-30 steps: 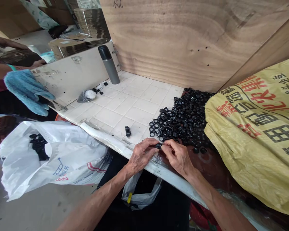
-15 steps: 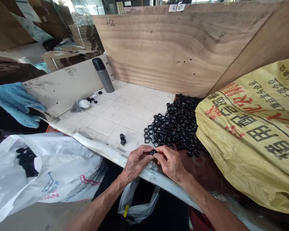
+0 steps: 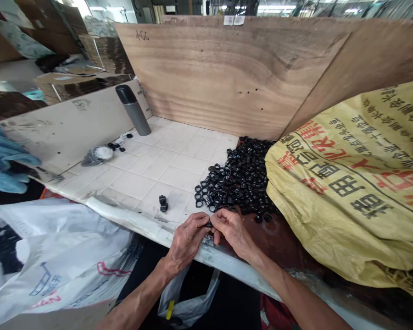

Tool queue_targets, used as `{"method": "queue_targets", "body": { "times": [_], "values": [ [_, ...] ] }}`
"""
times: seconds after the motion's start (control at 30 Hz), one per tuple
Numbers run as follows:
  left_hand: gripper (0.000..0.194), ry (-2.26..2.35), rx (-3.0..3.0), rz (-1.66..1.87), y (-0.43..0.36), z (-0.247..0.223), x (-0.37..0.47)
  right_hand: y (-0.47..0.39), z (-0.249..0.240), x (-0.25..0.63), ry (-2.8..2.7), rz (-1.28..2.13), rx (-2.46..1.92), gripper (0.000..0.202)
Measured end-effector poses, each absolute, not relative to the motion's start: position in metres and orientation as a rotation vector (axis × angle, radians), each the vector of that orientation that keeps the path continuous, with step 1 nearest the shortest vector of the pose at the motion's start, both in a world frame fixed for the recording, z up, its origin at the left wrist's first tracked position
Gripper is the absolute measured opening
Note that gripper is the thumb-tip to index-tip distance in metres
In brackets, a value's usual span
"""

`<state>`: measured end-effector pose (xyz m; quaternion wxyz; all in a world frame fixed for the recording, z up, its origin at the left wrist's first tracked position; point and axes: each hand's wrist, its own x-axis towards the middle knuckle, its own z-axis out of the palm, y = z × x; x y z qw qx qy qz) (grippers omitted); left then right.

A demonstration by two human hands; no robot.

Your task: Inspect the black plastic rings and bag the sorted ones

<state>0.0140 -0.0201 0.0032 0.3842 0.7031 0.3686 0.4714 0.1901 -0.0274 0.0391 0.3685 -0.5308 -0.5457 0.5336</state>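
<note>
At the table's front edge, my left hand (image 3: 190,236) and my right hand (image 3: 231,229) meet, fingers pinched together. Between their fingertips is a small black plastic ring (image 3: 209,224), mostly covered by the fingers. My left hand is closed on it, and the right fingertips press against its other side. Just beyond the hands lies a large pile of black plastic rings (image 3: 241,178). Two more black rings (image 3: 163,203) sit together on the white tiled surface, left of the pile.
A yellow woven sack (image 3: 347,192) bulges at the right. A grey flask (image 3: 135,112) stands at the back left, near a small plastic bag (image 3: 95,156). A plywood board (image 3: 209,78) closes the back. White sacks (image 3: 72,247) hang at the front left beside a blue cloth (image 3: 7,156).
The camera view has turned slightly, so the scene sits further left. My hands stay together at the table edge, and the right fingers have shifted their grip around the black plastic ring.
</note>
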Motion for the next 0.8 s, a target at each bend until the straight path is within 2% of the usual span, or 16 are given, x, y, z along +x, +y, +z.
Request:
{"method": "queue_targets", "body": {
  "times": [0.2, 0.33, 0.53, 0.6, 0.7, 0.8],
  "values": [
    [0.021, 0.916, 1.384, 1.013, -0.018, 0.017, 0.011, -0.032, 0.035, 0.193, -1.755, 0.865, -1.193, 0.019],
    [0.022, 0.952, 1.473, 1.083, -0.019, 0.014, 0.01, -0.032, 0.032, 0.194, -1.732, 0.942, -1.295, 0.013],
    [0.024, 0.938, 1.354, 0.944, -0.016, 0.012, 0.009, -0.033, 0.031, 0.194, -1.847, 0.648, -1.179, 0.015],
    [0.022, 0.932, 1.447, 0.941, -0.015, 0.011, 0.007, -0.033, 0.03, 0.194, -1.805, 0.74, -1.211, 0.013],
    [0.022, 0.972, 1.789, 1.047, -0.017, 0.007, 0.006, -0.032, 0.03, 0.192, -1.572, 1.105, -1.324, 0.008],
    [0.025, 0.961, 2.095, 1.092, -0.021, 0.003, 0.009, -0.03, 0.032, 0.19, -1.354, 1.376, -1.33, 0.012]
  ]
}}
